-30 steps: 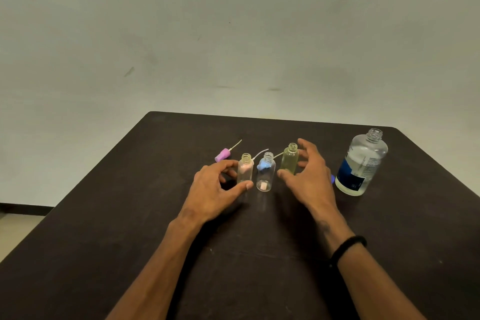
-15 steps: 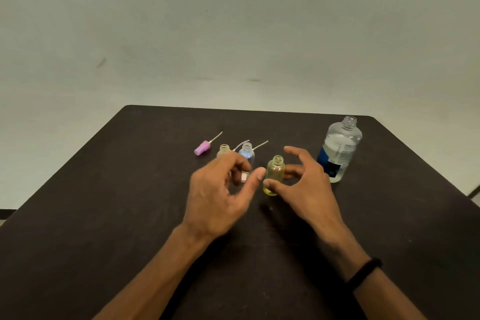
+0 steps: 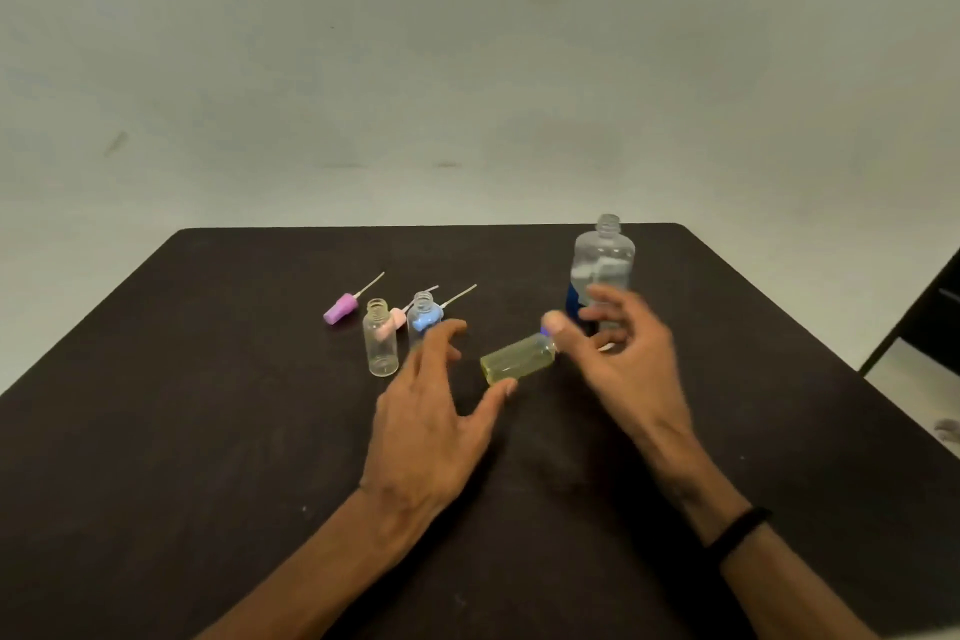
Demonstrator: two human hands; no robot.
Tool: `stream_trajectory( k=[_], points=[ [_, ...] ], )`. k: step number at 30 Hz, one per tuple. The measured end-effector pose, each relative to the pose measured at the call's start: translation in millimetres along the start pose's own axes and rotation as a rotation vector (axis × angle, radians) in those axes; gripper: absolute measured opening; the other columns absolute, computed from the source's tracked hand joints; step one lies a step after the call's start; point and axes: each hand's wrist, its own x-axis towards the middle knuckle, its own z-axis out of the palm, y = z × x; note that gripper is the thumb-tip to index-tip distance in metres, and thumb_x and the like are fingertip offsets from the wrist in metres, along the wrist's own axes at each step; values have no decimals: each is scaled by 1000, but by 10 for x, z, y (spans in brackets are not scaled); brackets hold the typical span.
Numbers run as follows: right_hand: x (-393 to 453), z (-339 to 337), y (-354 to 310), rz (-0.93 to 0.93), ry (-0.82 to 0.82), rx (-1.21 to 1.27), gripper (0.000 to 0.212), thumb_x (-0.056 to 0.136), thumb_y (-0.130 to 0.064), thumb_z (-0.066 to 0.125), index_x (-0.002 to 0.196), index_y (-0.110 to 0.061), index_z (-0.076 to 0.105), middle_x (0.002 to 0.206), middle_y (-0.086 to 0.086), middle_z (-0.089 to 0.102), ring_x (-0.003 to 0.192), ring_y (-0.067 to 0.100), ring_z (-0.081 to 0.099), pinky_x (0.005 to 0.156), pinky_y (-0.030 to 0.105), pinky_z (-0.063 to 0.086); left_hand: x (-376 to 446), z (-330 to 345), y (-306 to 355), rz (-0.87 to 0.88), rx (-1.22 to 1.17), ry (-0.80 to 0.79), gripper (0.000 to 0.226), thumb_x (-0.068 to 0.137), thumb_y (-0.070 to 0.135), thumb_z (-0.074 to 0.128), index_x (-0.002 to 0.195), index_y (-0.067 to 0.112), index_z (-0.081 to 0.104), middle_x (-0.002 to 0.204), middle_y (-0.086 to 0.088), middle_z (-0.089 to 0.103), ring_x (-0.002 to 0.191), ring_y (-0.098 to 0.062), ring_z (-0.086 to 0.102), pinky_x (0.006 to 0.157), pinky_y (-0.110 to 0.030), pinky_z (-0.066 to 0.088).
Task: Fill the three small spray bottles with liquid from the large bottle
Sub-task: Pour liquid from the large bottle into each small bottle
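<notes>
setting: plain indoor room, kind not clear; looks like a bare recording or test space rather than a kitchen or workshop. evidence: dark matte desk (image 3: 208,431) with rounded far corners, set against an unmarked pale grey-green wall (image 3: 467,42) well beyond the fingers (image 3: 447,327). no fixtures or shelving visible on the wall, only faint scuffs. to the right of the fingers, past the desk edge, a dark furniture leg (image 3: 904,327) over light floor (image 3: 898,374).
</notes>
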Motion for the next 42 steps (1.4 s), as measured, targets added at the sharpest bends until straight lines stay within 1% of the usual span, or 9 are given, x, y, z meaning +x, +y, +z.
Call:
stream_trajectory(
  k=[4,7,10,14,20,25,30,35,42],
  points=[
    [-140,310,69,-49,64,-163,37,81,-53,86,76,-23,66,71,-6,67,62,12,61,63,29,54,59,214,100,47,121,-90,58,96,49,69,148,30,54,137,10,63,120,-14,65,94,-38,53],
    [-63,307,120,-95,185,-218,48,80,-52,87,75,-19,53,76,-2,60,69,15,58,68,36,53,87,288,132,56,143,-119,52,93,49,70,142,32,59,137,15,61,120,-11,65,92,-36,55],
    [161,236,96,-65,308,-165,75,64,-61,95,113,-25,51,118,-2,54,107,16,55,92,33,51,77,345,177,38,140,-177,48,94,51,68,139,36,58,133,16,61,117,-9,64,93,-33,53],
    [448,283,101,92,15,-35,137,53,-59,101,159,-44,15,159,-3,42,146,20,43,117,45,45,-37,310,190,37,102,-201,37,94,53,66,128,41,55,121,21,59,104,-8,67,83,-34,57],
    [780,178,98,-13,-87,-94,96,57,-49,103,140,-35,56,123,-15,70,110,3,69,99,33,60,-183,148,237,68,69,-131,41,90,75,50,125,53,47,120,30,43,94,6,62,65,-9,43],
    [761,171,268,-29,-157,-85,80,57,-49,103,126,-37,64,117,-15,75,111,5,72,99,38,61,-131,121,251,0,-47,-18,35,90,72,56,119,51,53,109,30,57,98,10,60,69,-6,43],
    [672,214,404,-29,-125,-4,69,63,-42,102,123,-31,70,112,-13,79,102,2,75,96,35,63,-105,132,207,-46,-206,15,41,84,70,62,120,52,57,113,33,55,113,7,54,84,-15,48],
    [708,205,454,-68,-66,10,67,62,-39,103,120,-28,72,108,-13,79,99,-2,75,90,25,63,-25,219,229,-25,-266,-40,59,91,61,63,147,54,45,123,32,60,119,1,61,102,-32,54],
    [877,19,497,-133,7,9,68,65,-40,102,124,-27,71,110,-14,78,99,-3,74,87,21,62,293,550,340,-13,-279,-85,40,93,43,72,128,52,53,116,24,66,114,-7,64,101,-36,54]
  ],
)
